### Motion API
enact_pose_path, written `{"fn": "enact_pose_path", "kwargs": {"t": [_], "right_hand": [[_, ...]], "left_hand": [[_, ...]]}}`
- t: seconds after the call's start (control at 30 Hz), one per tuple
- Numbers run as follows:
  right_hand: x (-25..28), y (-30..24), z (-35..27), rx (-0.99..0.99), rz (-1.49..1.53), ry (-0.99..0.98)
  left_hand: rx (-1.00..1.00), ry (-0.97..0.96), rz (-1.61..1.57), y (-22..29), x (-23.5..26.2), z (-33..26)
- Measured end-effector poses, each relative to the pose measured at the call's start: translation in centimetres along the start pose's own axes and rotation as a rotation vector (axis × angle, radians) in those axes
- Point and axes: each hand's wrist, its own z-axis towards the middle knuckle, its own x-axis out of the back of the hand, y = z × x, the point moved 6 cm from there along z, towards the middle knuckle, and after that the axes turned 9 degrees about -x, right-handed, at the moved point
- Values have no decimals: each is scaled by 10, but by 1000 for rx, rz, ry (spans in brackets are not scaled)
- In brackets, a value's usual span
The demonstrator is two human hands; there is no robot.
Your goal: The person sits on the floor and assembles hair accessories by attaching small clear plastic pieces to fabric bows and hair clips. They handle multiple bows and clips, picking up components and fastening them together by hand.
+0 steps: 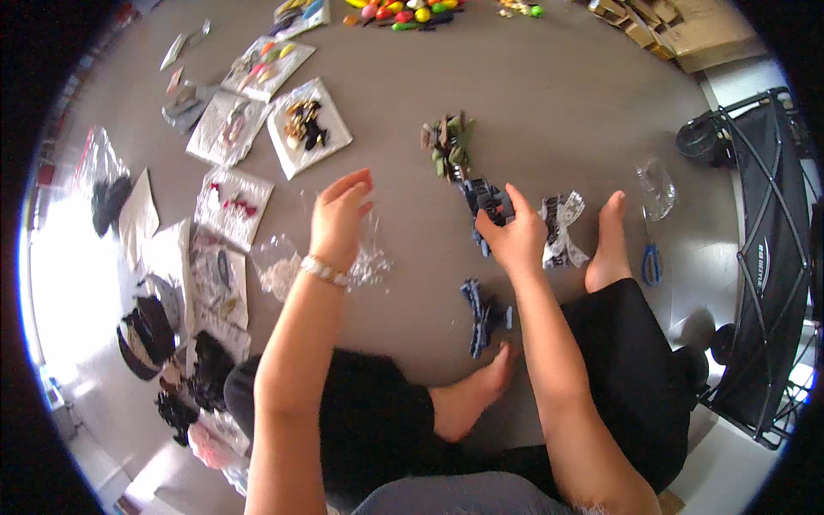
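Over the middle of the floor, my right hand (522,236) has thumb and fingers around a dark blue-grey hair claw clip (487,202). A green and brown clip (449,146) lies just beyond it. To the right of that hand is a white lacy clip with dark teeth (562,227). A blue-grey bow-like clip (481,318) rests nearer to me, by my foot. My left hand (336,225) is raised at the left with its fingers and thumb apart, and I see nothing held in it. Beneath it lies a clear plastic bag with small pale bits (369,264).
Blue-handled scissors (652,264) and a crumpled clear wrapper (657,189) lie at the right, beside a black folding frame (760,257). Several bagged accessories, such as a white packet (335,142), cover the left. Colourful pieces (412,12) and cardboard (699,39) are at the far side.
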Motion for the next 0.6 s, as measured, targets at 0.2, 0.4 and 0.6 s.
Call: {"fn": "enact_pose_path", "kwargs": {"t": [0.2,0.4,0.6], "right_hand": [[-32,-15,-47,-9,73,-176],[-24,-63,-75,422,-104,30],[-109,-94,-100,283,41,-467]], "left_hand": [[-74,258,-35,45,107,-94],[-69,258,-227,43,129,-108],[-343,261,677,64,156,-88]]}}
